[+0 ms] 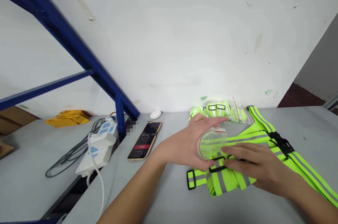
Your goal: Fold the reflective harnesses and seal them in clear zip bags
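A white wall (169, 41) rose behind a grey bench (163, 199), and a blue steel shelf frame (79, 51) slanted down across the left side to meet the bench's back edge. A lower bench (31, 188) lay to the left, carrying a power strip (97, 153) with its cables, a cardboard box (13, 120) at the far edge, and a pile of yellow packets (67, 118).

On the main bench, a neon-yellow reflective vest (266, 139) with grey stripes and black buckles lay bunched and spread from the middle to the right edge. Behind it, against the wall, sat a heap of vests sealed in plastic packs (219, 111). A phone (144, 141) showing a timer lay to the left of the vest, with a small white oval object (155, 114) beyond it.

The left hand (182, 146) held a small clear bag (212, 143) just above the vest, with a rolled yellow item visible inside. The left fingers (208, 120) curved over the bag's top, with the thumb beneath it. The right hand (253, 166) lay on the vest, its right fingers (237, 155) loosely spread, their tips just beside the bag.
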### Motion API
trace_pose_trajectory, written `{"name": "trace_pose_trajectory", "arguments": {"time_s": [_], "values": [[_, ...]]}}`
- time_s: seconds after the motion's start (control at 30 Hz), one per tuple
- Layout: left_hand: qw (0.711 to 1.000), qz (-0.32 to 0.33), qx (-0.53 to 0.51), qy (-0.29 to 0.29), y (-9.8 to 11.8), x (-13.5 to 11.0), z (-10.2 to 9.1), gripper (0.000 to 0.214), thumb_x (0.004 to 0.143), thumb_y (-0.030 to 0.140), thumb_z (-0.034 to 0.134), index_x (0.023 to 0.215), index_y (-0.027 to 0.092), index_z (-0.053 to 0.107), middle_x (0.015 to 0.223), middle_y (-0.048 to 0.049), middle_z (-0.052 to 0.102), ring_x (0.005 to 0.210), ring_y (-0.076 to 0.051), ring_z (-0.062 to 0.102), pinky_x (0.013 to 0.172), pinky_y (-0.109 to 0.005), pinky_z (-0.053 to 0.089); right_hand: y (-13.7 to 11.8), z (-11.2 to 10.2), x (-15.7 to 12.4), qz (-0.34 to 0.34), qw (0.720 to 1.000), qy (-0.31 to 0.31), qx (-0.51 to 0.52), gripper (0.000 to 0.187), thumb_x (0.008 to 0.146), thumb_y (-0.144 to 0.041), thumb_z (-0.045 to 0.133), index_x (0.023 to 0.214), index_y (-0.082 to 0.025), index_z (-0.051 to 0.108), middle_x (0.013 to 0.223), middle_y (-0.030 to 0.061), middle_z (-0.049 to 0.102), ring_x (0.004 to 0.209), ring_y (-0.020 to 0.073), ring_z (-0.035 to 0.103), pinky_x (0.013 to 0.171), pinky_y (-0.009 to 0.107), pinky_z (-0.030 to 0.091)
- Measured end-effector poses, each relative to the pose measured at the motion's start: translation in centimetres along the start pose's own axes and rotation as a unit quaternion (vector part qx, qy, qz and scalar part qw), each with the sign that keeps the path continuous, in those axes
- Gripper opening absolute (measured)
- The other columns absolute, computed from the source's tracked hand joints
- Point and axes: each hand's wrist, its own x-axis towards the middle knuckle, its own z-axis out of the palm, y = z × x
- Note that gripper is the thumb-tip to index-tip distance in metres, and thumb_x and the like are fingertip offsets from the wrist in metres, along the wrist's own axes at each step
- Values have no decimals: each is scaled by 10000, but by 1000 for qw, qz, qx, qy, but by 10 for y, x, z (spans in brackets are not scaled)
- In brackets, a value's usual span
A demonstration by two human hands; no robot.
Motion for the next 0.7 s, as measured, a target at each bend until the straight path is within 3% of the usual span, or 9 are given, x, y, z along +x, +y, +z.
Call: {"name": "trace_pose_trajectory", "arguments": {"time_s": [0.13,0.27,0.37,0.5,0.7], "values": [[995,-42,82,38,7,-13,-5,989,638,230,727,1478,358,222,1270,-39,508,1194,-273,380,1053,-454,330,7,-18,-3,7,992,120,50,279,887,-144,554,1155,-134,632,1115,142,705,1126,240,621,881,353,547],[996,-55,70,29,-8,-17,15,1073,596,339,782,1494,330,195,1235,-53,517,1206,-294,375,1077,-481,288,9,-14,-3,0,987,163,-5,325,865,-154,602,1189,-147,623,1021,111,736,1107,248,640,869,362,569],[997,-58,42,36,-26,-17,44,1132,557,412,813,1499,306,194,1229,-60,524,1238,-317,362,1121,-503,210,8,4,-4,-9,988,128,-87,277,911,-112,511,1150,-161,643,1023,73,747,1117,231,632,886,363,559],[993,-96,-1,65,-45,-16,77,1132,551,428,813,1498,287,207,1250,-78,513,1230,-330,369,1081,-488,302,10,26,-8,-17,989,57,-138,300,951,-90,422,1155,-161,629,1100,70,725,1148,228,602,904,391,537],[994,-102,-23,39,-65,-16,92,1221,552,499,809,1527,267,111,1416,-99,428,1349,-337,279,1088,-476,312,17,35,-7,-33,991,12,-126,318,962,-79,377,1128,-146,640,1092,56,724,1089,200,610,854,335,534]]}}
